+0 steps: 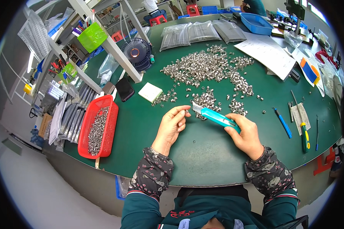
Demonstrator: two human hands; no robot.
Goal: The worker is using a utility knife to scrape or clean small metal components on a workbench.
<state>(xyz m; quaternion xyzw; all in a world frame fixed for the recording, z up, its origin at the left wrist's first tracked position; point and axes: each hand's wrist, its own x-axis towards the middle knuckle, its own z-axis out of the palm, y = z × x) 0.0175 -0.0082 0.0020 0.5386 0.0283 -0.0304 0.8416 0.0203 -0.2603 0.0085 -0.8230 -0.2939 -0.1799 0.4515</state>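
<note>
Head view: your right hand grips a turquoise utility knife, its blade just beside your left hand, whose thumb and forefinger pinch what looks like a small metal ring. Loose rings lie in a broad spread ahead on the green table; more sit in a red basket to your left. Judging by the spread, much remains; which rings are finished cannot be told.

A head-worn fisheye looks forward and down, close above the table.
</note>
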